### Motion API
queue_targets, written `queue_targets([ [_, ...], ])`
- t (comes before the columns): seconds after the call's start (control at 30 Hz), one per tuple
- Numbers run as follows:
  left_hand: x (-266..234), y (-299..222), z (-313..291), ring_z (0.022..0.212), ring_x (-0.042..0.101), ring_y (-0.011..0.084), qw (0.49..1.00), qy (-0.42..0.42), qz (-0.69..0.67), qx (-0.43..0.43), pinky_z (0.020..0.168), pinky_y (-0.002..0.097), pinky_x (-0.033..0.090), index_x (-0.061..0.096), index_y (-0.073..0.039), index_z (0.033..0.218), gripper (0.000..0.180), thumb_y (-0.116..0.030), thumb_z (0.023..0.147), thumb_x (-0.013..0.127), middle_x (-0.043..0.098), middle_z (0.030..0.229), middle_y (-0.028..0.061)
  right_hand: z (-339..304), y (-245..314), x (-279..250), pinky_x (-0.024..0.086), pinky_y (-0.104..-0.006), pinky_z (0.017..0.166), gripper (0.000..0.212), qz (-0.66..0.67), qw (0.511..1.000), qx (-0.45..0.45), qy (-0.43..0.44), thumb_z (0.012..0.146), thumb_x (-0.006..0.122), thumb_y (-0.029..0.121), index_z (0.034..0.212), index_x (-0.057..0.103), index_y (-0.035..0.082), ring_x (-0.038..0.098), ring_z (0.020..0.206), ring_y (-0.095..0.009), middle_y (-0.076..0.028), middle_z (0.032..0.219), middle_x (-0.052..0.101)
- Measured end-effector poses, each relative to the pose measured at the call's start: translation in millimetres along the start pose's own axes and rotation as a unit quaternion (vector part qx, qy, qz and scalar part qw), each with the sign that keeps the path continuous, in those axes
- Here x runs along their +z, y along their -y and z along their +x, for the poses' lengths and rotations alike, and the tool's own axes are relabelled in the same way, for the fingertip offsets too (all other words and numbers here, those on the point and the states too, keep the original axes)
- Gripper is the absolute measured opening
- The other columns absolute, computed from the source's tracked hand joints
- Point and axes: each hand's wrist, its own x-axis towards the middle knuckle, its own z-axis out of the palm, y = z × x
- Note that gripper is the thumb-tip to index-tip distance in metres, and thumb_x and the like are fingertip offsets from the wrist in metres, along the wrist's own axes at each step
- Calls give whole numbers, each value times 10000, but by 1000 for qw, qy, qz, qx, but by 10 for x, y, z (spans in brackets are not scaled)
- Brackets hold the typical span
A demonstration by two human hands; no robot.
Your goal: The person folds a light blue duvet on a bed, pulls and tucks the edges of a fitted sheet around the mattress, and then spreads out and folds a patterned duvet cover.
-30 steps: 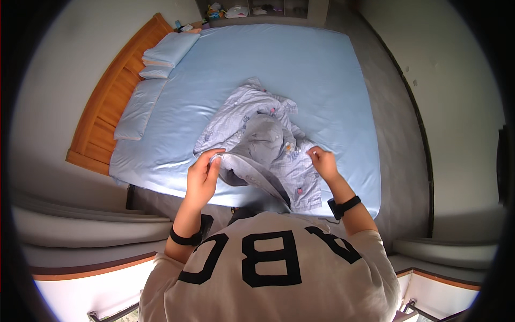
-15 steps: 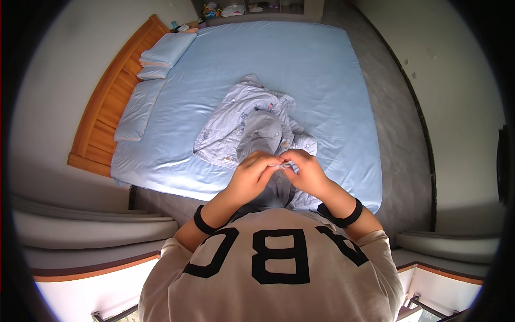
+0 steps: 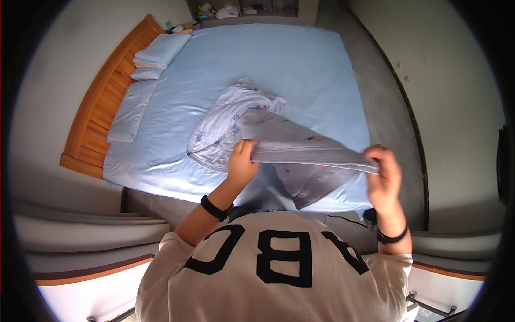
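Fingers pinched at both ends of a grey printed cloth [image 3: 314, 153], you draw its band-like edge taut above the near part of a bed. Your left hand [image 3: 242, 163] grips one end, its fingers curled tight and its thumb hard to make out; your right hand [image 3: 384, 176] clasps the other end between thumb and bent fingers, well apart from the left. Between and below the two grips, a darker panel of the cloth hangs toward you, while beyond the left fingers its paler patterned part lies rumpled on the blue bed sheet [image 3: 300, 64]. Behind the fingers, a black band [image 3: 215, 208] circles your left wrist and a black strap [image 3: 392, 236] your right. Farther out, to the left of your left fingers, blue pillows [image 3: 130, 112] rest by a wooden headboard [image 3: 102, 99]; well beyond both hands stands a low shelf [image 3: 257, 17].
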Motion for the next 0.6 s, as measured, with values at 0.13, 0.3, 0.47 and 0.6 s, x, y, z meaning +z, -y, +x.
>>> queue_targets([
  [0.13,140,199,15,780,480,273,999,20,-20,-22,663,327,394,483,-42,832,295,31,553,543,501,812,104,39,183,-392,321,-184,582,71,-2,997,26,-73,751,418,-37,807,426,5,379,637,-77,-38,753,448],
  [0.3,274,434,-3,766,484,272,999,18,47,-2,654,336,393,491,-52,818,280,32,553,523,510,803,92,-9,259,-696,313,-204,614,69,-45,990,-37,-126,775,441,52,819,403,13,376,679,-101,-55,775,436],
  [0.47,56,797,38,732,496,259,990,-59,126,-26,663,350,385,533,-75,789,252,-11,547,506,535,775,69,-271,321,-1351,331,-195,677,131,-70,961,10,-266,783,424,23,906,438,-17,425,734,-100,-64,852,466],
  [0.6,-426,1139,220,720,519,249,963,-184,169,-100,627,332,413,559,-99,768,203,-52,572,530,549,753,57,-666,425,-2132,346,-171,653,182,-119,924,16,-362,802,449,65,967,459,-13,437,731,-72,-24,836,489],
])
